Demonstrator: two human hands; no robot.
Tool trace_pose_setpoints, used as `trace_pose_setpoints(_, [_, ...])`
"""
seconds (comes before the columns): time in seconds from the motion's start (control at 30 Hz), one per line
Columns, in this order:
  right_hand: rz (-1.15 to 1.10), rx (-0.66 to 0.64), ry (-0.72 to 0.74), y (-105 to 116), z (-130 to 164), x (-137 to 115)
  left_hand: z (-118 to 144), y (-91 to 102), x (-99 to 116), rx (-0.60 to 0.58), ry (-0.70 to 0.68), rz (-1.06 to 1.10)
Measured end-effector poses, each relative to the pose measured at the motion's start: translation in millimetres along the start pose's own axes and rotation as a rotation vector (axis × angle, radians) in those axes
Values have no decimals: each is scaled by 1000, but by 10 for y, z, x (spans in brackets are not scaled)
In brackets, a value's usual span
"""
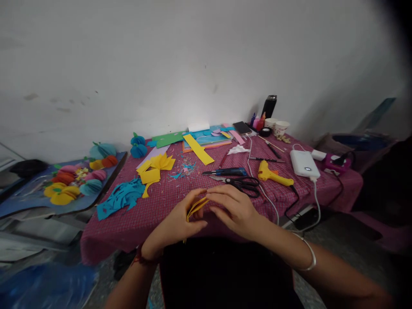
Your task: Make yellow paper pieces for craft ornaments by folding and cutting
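My left hand (180,223) and my right hand (233,208) meet above the near edge of the table, both pinching a folded stack of yellow paper (196,207). The paper is seen edge-on between my fingers. Black scissors (243,183) lie just beyond my right hand. A yellow glue gun (272,174) lies further right. Folded yellow paper pieces (156,167) and blue paper cut-outs (120,195) lie to the left on the cloth.
The low table has a magenta checked cloth (167,195). On it are a yellow strip (198,149), coloured sheets (206,137), a white power bank (304,163) with cables, cups (278,126) and a dark flask (269,106). Paper balls (75,178) lie on a board at left.
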State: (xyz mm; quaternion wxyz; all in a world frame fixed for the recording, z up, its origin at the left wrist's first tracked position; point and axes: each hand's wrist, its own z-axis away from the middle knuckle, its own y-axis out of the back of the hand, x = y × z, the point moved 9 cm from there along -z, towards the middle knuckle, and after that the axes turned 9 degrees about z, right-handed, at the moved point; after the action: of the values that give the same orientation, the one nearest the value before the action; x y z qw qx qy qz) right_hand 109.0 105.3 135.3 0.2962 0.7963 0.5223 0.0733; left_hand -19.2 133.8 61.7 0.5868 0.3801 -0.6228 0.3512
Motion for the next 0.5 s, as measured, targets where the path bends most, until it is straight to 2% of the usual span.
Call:
trace_pose_setpoints(0.17, [38,40,0,44,11,-33,-15,-108,20,-59,11,139])
trace_pose_setpoints(0.33, [72,41,-21,9,-35,-32,-38,-157,-16,-128,28,127])
trace_pose_setpoints(0.43, [-103,-2,-123,-102,-73,85,-58,-129,-14,-150,24,212])
trace_pose_setpoints(0.5, [-264,-8,-277,-181,-67,265,-75,-27,-9,-119,8,293])
